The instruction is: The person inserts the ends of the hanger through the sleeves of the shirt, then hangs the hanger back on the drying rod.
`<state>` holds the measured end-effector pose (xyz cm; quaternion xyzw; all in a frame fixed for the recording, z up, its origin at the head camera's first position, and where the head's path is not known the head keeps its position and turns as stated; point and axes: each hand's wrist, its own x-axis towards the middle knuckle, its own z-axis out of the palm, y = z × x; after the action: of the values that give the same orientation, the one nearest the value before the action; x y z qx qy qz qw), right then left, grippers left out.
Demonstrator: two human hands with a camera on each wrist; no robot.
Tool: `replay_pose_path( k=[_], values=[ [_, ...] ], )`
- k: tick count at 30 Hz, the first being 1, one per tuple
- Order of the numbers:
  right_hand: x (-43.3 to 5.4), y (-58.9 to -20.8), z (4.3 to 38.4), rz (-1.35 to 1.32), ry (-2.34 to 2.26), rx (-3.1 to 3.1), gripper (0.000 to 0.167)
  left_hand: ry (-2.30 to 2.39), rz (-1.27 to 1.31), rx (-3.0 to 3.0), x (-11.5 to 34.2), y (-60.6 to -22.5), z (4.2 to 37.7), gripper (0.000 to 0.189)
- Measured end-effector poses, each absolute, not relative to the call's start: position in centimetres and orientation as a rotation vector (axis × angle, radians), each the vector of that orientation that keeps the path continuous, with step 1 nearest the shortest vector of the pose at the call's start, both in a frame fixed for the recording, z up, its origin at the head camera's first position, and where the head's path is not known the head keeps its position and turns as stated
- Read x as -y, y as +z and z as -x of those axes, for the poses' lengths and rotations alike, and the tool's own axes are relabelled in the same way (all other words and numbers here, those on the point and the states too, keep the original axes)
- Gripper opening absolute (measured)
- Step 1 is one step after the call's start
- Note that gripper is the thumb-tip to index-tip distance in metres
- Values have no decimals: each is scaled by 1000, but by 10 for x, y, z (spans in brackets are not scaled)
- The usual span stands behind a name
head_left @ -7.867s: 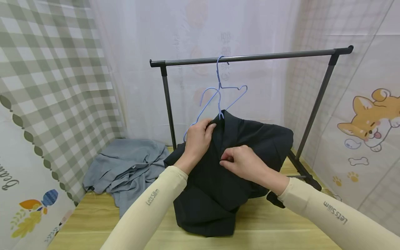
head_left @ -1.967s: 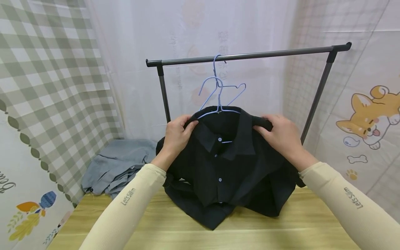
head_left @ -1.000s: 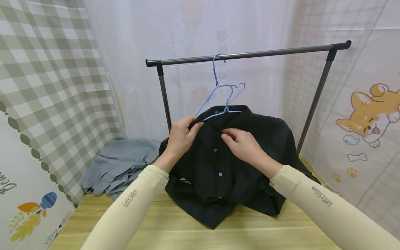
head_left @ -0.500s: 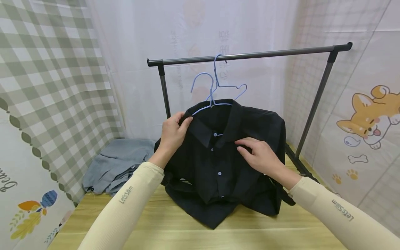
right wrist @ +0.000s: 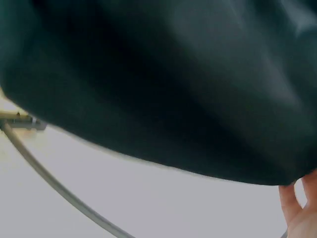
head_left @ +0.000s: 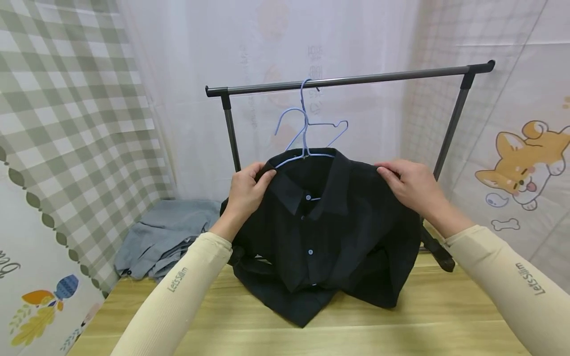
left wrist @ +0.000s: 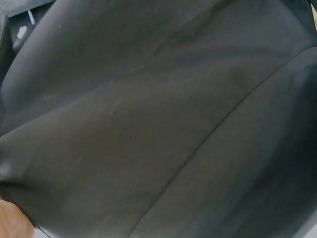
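Note:
A black button-up shirt [head_left: 329,232] hangs over a blue wire hanger [head_left: 305,141], whose hook stands free above the collar. My left hand [head_left: 246,190] pinches the shirt near the collar on the left. On the opposite shoulder, my right hand [head_left: 411,185] pinches the cloth between thumb and fingers. Pale buttons run down the shirt front, and its lower part rests on the table. Dark cloth [left wrist: 158,119] fills most of the left wrist view. In the right wrist view, fingertips of my right hand [right wrist: 299,208] touch the shirt's edge.
A black garment rack [head_left: 356,80] stands behind the shirt. From its bar hangs another blue hanger [head_left: 327,123]. A crumpled grey garment [head_left: 171,237] lies at the left on the wooden table [head_left: 401,331]. Checked cloth [head_left: 80,123] covers the left side.
Earlier the shirt was bunched, both hands at its front. Now its collar is spread over the hanger. My right hand has moved from the shirt front out to the right shoulder; the left stays by the collar.

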<state>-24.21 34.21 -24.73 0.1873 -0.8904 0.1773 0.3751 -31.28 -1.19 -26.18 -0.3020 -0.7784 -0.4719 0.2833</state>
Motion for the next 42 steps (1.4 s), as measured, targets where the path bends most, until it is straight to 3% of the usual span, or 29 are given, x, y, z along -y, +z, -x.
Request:
replay_pose_path(
  k=[4,22,28,35,40,42],
  values=[
    [-345,-244,243,-549,448,2317,15,-1259,835,2070,12,-263,312,15],
    [-339,-243,242,-604,499,2295,12,-1272,823,2076,13,-265,312,15],
    [-342,-244,239,-515,584,2367,9,-1282,838,2071,15,-264,312,15],
    [-364,-246,235,-279,987,2716,38,-1268,791,2042,22,-258,313,17],
    [-385,-273,234,-351,1259,3019,62,-1281,723,2004,29,-249,311,20],
    [-393,-288,234,-399,1241,3135,64,-1286,705,1998,31,-247,311,20]
  ],
)
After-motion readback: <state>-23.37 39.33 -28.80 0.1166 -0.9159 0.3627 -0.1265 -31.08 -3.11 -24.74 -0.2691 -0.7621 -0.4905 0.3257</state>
